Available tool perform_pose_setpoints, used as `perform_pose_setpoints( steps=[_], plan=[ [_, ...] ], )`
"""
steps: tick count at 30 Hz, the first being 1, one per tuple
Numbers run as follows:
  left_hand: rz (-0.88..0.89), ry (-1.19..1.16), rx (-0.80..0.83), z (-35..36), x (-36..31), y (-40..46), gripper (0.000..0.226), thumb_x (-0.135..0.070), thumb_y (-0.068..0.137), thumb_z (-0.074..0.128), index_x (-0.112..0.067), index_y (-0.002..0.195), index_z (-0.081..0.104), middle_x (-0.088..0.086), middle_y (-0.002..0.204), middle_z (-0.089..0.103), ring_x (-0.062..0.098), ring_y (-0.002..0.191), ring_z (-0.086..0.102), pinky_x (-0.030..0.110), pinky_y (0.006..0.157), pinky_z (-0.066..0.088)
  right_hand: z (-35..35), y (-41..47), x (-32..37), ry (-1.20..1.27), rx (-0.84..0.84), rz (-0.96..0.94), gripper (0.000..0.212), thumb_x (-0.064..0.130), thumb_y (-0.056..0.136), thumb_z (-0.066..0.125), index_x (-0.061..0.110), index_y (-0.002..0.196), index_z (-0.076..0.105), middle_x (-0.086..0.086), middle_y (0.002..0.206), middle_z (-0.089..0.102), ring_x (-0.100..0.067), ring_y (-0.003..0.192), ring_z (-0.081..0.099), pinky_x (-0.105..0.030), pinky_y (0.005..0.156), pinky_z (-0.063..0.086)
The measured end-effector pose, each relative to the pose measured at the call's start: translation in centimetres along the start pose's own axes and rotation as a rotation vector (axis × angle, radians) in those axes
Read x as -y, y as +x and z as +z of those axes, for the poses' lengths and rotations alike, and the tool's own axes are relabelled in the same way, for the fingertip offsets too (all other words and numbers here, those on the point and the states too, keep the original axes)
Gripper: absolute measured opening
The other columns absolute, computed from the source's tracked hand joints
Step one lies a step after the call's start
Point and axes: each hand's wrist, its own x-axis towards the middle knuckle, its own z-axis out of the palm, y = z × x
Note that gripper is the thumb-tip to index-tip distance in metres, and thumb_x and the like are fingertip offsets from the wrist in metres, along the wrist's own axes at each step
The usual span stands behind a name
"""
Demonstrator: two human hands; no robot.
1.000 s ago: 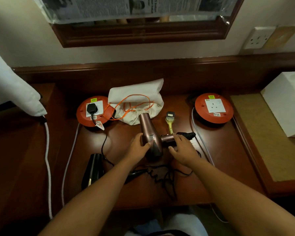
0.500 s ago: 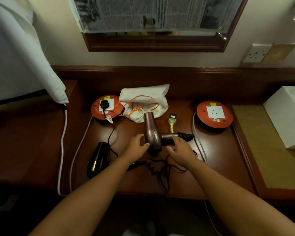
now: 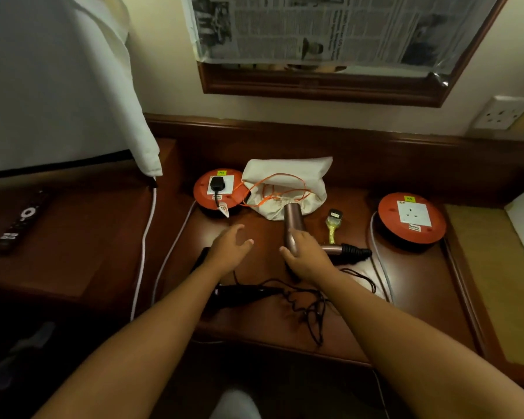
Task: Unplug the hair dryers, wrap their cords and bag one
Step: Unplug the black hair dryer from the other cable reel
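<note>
The rose-gold hair dryer (image 3: 293, 226) lies near the middle of the table (image 3: 421, 285), its barrel pointing to 12 o'clock into the mouth of the cream drawstring bag (image 3: 288, 182), its handle running off to 3 o'clock. The right hand (image 3: 307, 257) rests over the joint of barrel and handle, fingers loosely bent on the body — whether this grip really closes round it cannot be told. The left hand (image 3: 229, 247) hovers at 9 o'clock of the dryer, apart from it, fingers spread and holding nothing.

The black hair dryer (image 3: 242, 291) lies at 6 o'clock of the left hand, partly hidden by the forearm; its plug (image 3: 216, 184) sits in the left orange socket reel (image 3: 217, 192). The rose-gold dryer's plug (image 3: 334, 214) lies loose on the table — at 1 o'clock of the right hand. The right orange socket reel (image 3: 412, 217) has nothing plugged in. Tangled black cord (image 3: 307, 309) lies at 6 o'clock.
</note>
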Motion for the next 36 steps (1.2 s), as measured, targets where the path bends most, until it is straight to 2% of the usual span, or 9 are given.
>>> perform_pose_setpoints(
  steps=[4, 9, 12, 15, 20, 22, 28, 36],
  plan=[
    [-0.004, -0.019, 0.020, -2.9, 2.2, 4.5, 0.049, -0.028, 0.088, 0.065, -0.017, 0.133, 0.050, 0.011, 0.129, 0.054, 0.027, 0.118, 0.052, 0.044, 0.101, 0.043, 1.5, 4.9, 2.7, -0.022, -0.002, -0.014, 0.063, 0.039, 0.095, 0.049, 0.010, 0.147, 0.029, -0.012, 0.147, 0.038, -0.026, 0.134, 0.037, -0.038, 0.107, 0.034],
    [0.028, 0.046, 0.010, -6.9, 4.1, 11.5, 0.045, -0.029, 0.085, 0.064, -0.019, 0.129, 0.056, 0.009, 0.130, 0.056, 0.028, 0.121, 0.052, 0.034, 0.099, 0.042, 4.5, 12.5, 6.1, -0.005, -0.001, 0.000, 0.061, 0.036, 0.094, 0.052, 0.009, 0.145, 0.033, -0.016, 0.141, 0.044, -0.029, 0.130, 0.041, -0.037, 0.105, 0.034],
    [0.063, 0.101, 0.032, -8.3, 5.5, 16.3, 0.048, -0.022, 0.091, 0.063, -0.013, 0.136, 0.049, 0.013, 0.139, 0.049, 0.029, 0.129, 0.045, 0.034, 0.101, 0.037, 6.0, 17.4, 7.4, 0.025, -0.031, -0.007, 0.049, 0.033, 0.092, 0.054, 0.010, 0.134, 0.046, -0.014, 0.131, 0.052, -0.030, 0.122, 0.047, -0.037, 0.100, 0.038],
    [0.086, 0.172, 0.020, -8.8, 6.6, 20.5, 0.051, -0.024, 0.091, 0.061, -0.017, 0.140, 0.046, 0.012, 0.143, 0.044, 0.029, 0.132, 0.040, 0.039, 0.104, 0.038, 7.3, 21.9, 7.7, 0.036, -0.056, -0.020, 0.037, 0.033, 0.090, 0.054, 0.010, 0.119, 0.052, -0.012, 0.118, 0.057, -0.029, 0.109, 0.051, -0.039, 0.090, 0.043],
    [0.121, 0.274, -0.005, -7.7, 7.6, 25.1, 0.051, -0.027, 0.093, 0.057, -0.016, 0.141, 0.044, 0.011, 0.143, 0.043, 0.029, 0.134, 0.033, 0.039, 0.106, 0.033, 8.9, 27.0, 7.3, 0.015, -0.047, -0.070, 0.047, 0.031, 0.090, 0.053, 0.010, 0.131, 0.047, -0.011, 0.128, 0.054, -0.027, 0.118, 0.049, -0.032, 0.093, 0.038],
    [0.159, 0.304, -0.022, -6.9, 8.1, 26.5, 0.052, -0.026, 0.092, 0.058, -0.013, 0.140, 0.044, 0.012, 0.143, 0.044, 0.030, 0.133, 0.033, 0.041, 0.108, 0.032, 9.6, 28.5, 6.9, 0.008, -0.030, -0.081, 0.054, 0.030, 0.091, 0.052, 0.009, 0.139, 0.041, -0.012, 0.138, 0.048, -0.026, 0.127, 0.043, -0.032, 0.101, 0.035],
    [0.245, 0.344, -0.052, -5.3, 9.9, 28.5, 0.055, -0.028, 0.095, 0.054, -0.008, 0.144, 0.039, 0.012, 0.146, 0.043, 0.029, 0.136, 0.034, 0.040, 0.112, 0.026, 11.3, 31.1, 5.8, -0.072, -0.018, -0.216, 0.053, 0.018, 0.094, 0.046, 0.004, 0.144, 0.033, -0.014, 0.152, 0.031, -0.025, 0.142, 0.025, -0.029, 0.115, 0.016],
    [0.278, 0.284, -0.114, -4.7, 11.5, 27.8, 0.055, -0.036, 0.095, 0.053, -0.016, 0.144, 0.040, 0.005, 0.143, 0.047, 0.023, 0.135, 0.036, 0.042, 0.106, 0.028, 13.3, 30.8, 4.3, -0.076, -0.091, -0.254, 0.055, 0.028, 0.092, 0.039, 0.004, 0.141, 0.040, -0.015, 0.147, 0.041, -0.026, 0.138, 0.035, -0.030, 0.113, 0.018]
  ],
)
